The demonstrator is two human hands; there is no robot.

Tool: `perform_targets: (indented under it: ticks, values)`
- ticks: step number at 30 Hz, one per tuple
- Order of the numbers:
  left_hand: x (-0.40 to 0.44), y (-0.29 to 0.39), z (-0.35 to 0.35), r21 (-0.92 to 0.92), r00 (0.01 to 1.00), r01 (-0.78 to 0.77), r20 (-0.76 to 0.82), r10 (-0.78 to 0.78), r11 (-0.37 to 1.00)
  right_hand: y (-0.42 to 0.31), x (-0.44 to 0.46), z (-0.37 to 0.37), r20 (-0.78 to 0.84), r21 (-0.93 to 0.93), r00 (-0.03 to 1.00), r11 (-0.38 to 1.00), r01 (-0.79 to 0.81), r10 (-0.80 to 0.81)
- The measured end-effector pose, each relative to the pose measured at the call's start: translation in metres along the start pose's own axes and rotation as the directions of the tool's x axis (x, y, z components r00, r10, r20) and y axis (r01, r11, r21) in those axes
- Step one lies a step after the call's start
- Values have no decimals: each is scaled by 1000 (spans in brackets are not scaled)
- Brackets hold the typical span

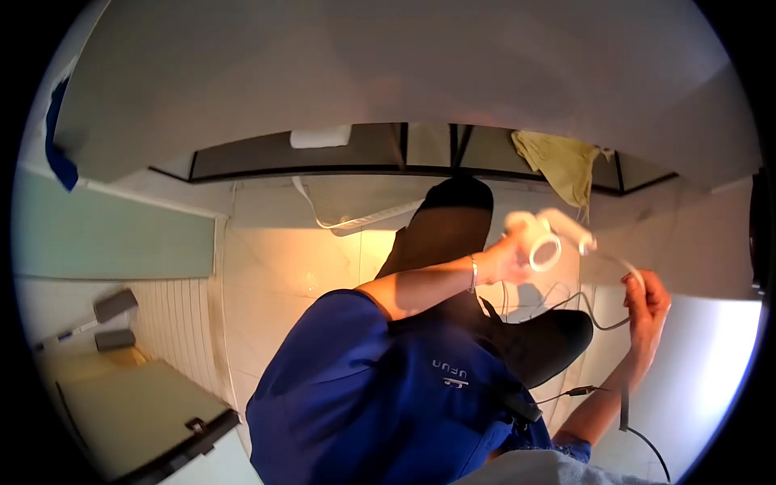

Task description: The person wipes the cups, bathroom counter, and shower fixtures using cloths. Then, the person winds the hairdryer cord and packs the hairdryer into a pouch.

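Observation:
My left hand (505,257) is closed around a white hair dryer (531,236) with a round, ring-shaped opening and a short handle angled to the right. It is held above my legs, and its outline is slightly blurred. From the handle's end a pale cord (618,263) runs to my right hand (647,303), which pinches it between thumb and fingers. Below that hand the cord loops back toward the floor near my knee.
A dark-framed rack (323,171) runs beneath the grey surface ahead, with a yellow cloth (562,166) draped over it. A white power strip (388,213) lies on the tiled floor. At lower left stands a pale green cabinet (137,412). A thin black cable (647,444) hangs near my right arm.

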State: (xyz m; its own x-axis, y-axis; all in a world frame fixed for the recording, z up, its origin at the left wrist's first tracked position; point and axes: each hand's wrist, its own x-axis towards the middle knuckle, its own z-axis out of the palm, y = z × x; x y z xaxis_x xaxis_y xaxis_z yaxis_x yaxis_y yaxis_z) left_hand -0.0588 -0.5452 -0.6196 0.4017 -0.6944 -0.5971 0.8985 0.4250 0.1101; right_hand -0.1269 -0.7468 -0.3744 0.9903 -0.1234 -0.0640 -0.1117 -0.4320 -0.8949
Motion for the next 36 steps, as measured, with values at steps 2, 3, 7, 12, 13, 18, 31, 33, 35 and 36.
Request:
perform_targets:
  ticks: [2, 3, 7, 12, 13, 18, 31, 33, 35, 36]
  values:
    - [-15, -5, 8, 908, 757, -131, -167, 632, 398, -26, 2, 26, 190, -197, 981, 978, 69, -31]
    - [-25, -1, 23, 870, 756, -343, 32, 654, 355, -26, 5, 39, 269, -364, 963, 928, 75, 27]
    - [-61, 15, 105, 699, 773, -634, 575, 268, 332, -18, 23, 48, 420, -418, 894, 908, 37, 156]
    - [-78, 26, 144, 653, 708, -430, 673, -215, 624, 15, 51, -17, 297, 18, 939, 984, 178, -175]
    - [-79, 24, 155, 553, 626, -491, 761, -169, 673, 43, 56, -21, 213, 181, 959, 972, 150, -188]
    - [-82, 41, 195, 141, 357, -472, 933, 43, 870, 150, 35, 34, 321, 573, 933, 818, -52, -165]
    - [-14, 16, 121, 633, 865, -346, 502, -26, 692, 22, -18, 15, 572, -405, 777, 914, -10, 262]
    - [-18, 23, 121, 653, 910, -245, 411, -62, 717, 0, 3, 0, 553, -536, 798, 836, 119, 241]
    - [-27, 43, 123, 556, 924, -190, 380, -45, 809, -14, 2, -2, 585, -502, 806, 819, 277, 86]
    - [-27, 53, 121, 484, 925, -192, 380, -7, 854, -9, -1, 3, 611, -515, 791, 767, 382, 16]
